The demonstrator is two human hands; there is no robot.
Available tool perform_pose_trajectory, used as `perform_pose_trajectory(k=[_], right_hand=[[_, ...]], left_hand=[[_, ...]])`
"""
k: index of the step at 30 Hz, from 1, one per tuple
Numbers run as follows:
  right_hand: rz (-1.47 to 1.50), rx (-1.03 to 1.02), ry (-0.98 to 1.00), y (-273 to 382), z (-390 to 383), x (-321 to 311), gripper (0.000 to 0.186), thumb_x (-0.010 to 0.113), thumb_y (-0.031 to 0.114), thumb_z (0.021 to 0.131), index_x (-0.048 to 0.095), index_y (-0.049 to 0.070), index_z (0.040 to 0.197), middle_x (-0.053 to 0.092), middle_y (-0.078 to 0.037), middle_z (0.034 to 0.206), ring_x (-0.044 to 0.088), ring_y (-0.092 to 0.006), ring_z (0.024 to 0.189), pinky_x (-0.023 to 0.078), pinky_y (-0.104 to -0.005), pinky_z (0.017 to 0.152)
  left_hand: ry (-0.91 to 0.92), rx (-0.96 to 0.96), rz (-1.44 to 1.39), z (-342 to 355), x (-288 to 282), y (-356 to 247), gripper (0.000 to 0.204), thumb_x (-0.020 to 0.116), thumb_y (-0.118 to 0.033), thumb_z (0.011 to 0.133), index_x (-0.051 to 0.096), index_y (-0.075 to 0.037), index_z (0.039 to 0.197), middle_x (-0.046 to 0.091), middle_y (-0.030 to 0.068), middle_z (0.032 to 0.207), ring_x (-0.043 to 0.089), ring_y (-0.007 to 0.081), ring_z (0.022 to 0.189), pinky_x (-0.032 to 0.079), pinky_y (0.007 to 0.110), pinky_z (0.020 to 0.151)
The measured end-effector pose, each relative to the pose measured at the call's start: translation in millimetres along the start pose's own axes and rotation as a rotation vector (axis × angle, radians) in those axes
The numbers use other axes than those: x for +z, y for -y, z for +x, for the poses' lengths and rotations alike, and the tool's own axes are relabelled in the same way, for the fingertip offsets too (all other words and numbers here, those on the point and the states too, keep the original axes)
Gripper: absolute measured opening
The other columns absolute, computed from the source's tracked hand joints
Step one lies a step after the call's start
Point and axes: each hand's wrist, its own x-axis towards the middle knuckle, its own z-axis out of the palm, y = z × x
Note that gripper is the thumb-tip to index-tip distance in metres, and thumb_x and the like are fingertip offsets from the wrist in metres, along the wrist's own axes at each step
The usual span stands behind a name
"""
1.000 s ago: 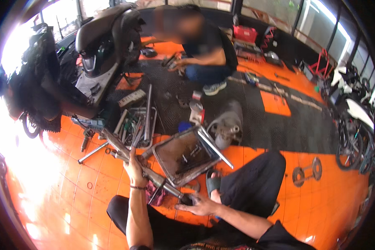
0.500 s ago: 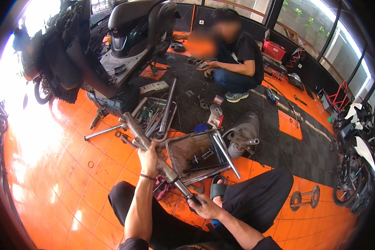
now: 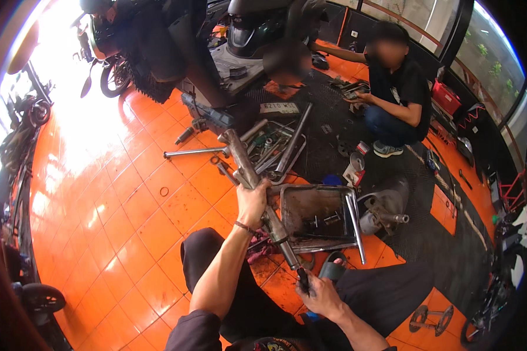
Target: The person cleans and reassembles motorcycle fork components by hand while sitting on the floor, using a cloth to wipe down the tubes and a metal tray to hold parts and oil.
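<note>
In the head view, the left hand (image 3: 253, 205) is wrapped around 1 grey metal tube (image 3: 273, 225), gripping it near mid-length. The tube slants across the person's front, its far end up and to the left, its near end down towards the right hand (image 3: 322, 295). That hand is closed narrowly, thumb and fingers on 1 black piece (image 3: 303, 279) at the tube's near end; whether the piece sits inside the tube or only meets it, I cannot tell. The tilt probably brings that end within easy reach of the right hand, while the left bears the weight.

Just right of the tube stands 1 dark-stained tray (image 3: 319, 187), likely set close so that dirt and small parts stay off the orange floor (image 3: 129, 222). 1 chrome tube (image 3: 355, 228) lies along its right edge. Beyond is 1 tool tray (image 3: 301, 153), seemingly there to keep tools gathered; they overlap too much to count. 1 long tube (image 3: 294, 137) rests across it.

Around these I count 1 blue lid (image 3: 332, 180), 1 red cloth (image 3: 260, 251) partly under the tube, 1 ring (image 3: 164, 191) alone on the floor, and 1 metal part with 2 discs (image 3: 432, 320). 1 co-worker (image 3: 401, 88) crouches farther off.
</note>
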Motion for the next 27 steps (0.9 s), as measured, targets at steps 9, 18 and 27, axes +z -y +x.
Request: perform_pose_trajectory(k=[9,18,27], right_hand=[[0.787,0.259,-0.155,-10.9,8.1,26.7,0.026,0.055,0.025,0.097,0.061,0.001,0.089,0.057,-0.003,0.067,0.052,-0.013,0.058,0.04,-0.0305,0.054],[-0.15,-0.232,-0.387,12.3,20.5,18.1,0.014,0.06,0.011,0.093,0.056,-0.001,0.09,0.059,-0.018,0.07,0.063,-0.0379,0.062,0.048,-0.0431,0.053],[-0.283,-0.344,-0.296,30.1,15.5,-4.4,0.016,0.068,0.01,0.088,0.057,-0.001,0.085,0.061,-0.016,0.064,0.065,-0.0339,0.058,0.05,-0.04,0.051]], left_hand=[[-0.031,-0.022,-0.171,-5.8,-4.7,-1.6,0.012,0.061,-0.011,0.089,0.051,-0.004,0.089,0.05,0.0046,0.068,0.049,0.0161,0.049,0.044,0.033,0.043],[-0.078,0.001,-0.21,-0.9,-15.6,1.2,0.011,0.06,-0.01,0.089,0.052,-0.003,0.088,0.051,0.0051,0.071,0.049,0.0155,0.049,0.045,0.033,0.044],[-0.073,-0.116,-0.229,-5.8,-29.2,-9.7,0.012,0.059,-0.011,0.091,0.052,-0.002,0.091,0.052,0.0061,0.071,0.049,0.0157,0.051,0.045,0.033,0.045]])
